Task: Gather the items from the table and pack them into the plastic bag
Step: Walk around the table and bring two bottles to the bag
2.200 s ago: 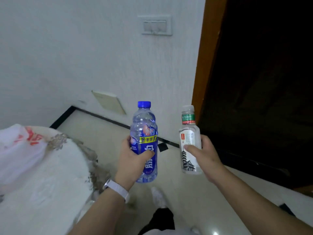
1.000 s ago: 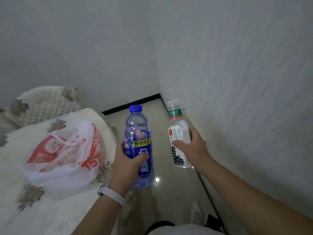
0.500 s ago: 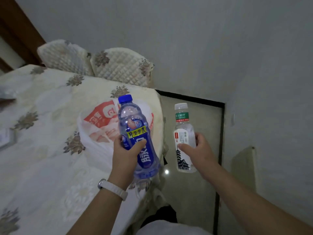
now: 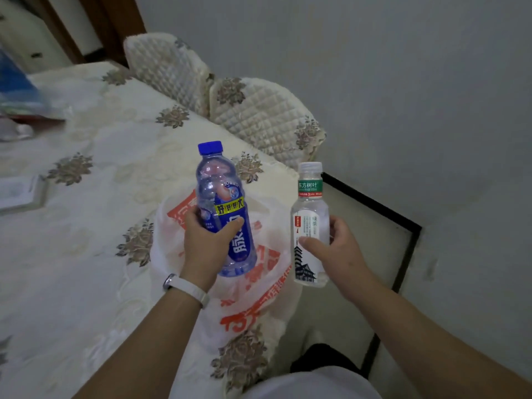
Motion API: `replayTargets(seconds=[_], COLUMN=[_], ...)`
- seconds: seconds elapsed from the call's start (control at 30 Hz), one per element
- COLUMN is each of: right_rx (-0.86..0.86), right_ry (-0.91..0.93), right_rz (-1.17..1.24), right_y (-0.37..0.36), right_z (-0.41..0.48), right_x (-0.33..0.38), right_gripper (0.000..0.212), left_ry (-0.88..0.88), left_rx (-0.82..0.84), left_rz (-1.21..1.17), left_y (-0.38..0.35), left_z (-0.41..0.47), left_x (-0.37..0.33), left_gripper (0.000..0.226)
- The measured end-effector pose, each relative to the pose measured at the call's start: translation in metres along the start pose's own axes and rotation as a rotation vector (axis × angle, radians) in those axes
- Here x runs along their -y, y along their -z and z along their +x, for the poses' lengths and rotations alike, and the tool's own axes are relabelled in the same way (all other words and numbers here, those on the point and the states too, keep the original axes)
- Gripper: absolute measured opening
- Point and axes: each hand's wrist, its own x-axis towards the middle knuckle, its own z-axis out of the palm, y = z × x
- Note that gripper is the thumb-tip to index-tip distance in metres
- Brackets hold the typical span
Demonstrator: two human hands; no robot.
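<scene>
Head view, progress: both bottles are in hand, neither packed yet. The left grip point(image 4: 205, 240) is wrapped round the lower body of the blue bottle point(image 4: 220, 194), which has its cap on and its top tilted a little left. The right grip point(image 4: 341, 254) is clamped on the clear tea bottle point(image 4: 311, 217), thumb across the label, bottle near upright. The plastic bag point(image 4: 259, 292), white with red print, lies crumpled at the near corner of the tabletop point(image 4: 86, 240). The blue bottle is held right over the bag; the tea bottle hangs past the tabletop edge, over the floor. I can't tell whether the bag mouth is open or whether anything is inside. Judged early-to-mid: the pick-up of these two is done, and opening the bag and dropping both in is left. Blurred items at the far left of the tabletop, a blue thing point(image 4: 14, 82) and a flat white box point(image 4: 20, 191), may be still to gather; unclear.

Head view, change: 2.2 s ago the camera faced a wall and dark doorway, with the bag only at the left edge. Since then the view has swung left onto the tabletop and the quilted chairs point(image 4: 259, 119). The bottles went from over the floor toward the bag. At 0.5 s ago the bag sat mostly left of the blue bottle; now it lies directly beneath it. The holds on both bottles are unchanged throughout.
</scene>
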Motion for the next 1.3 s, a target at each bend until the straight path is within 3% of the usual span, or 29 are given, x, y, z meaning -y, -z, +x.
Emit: replayTargets(seconds=[0.5,0.7,0.97,1.3], right_rx=[0.612,0.73,0.826,0.8], right_ry=[0.106,0.16,0.289,0.329], right_rz=[-0.299,-0.298,-0.43,-0.481], right_y=[-0.07,-0.124,-0.154,-0.147], right_z=[0.139,0.152,0.148,0.149], right_x=[0.021,0.017,-0.011,-0.015], right_gripper=[0.054,0.061,0.064,0.062], left_ry=[0.048,0.065,0.05,-0.059], left_rx=[-0.571,-0.754,-0.848,-0.774], left_rz=[0.08,0.047,0.047,-0.012], left_y=[0.002,0.01,0.029,0.014], left_z=[0.03,0.024,0.018,0.044], left_x=[0.023,0.041,0.061,0.064], left_gripper=[0.073,0.073,0.069,0.072])
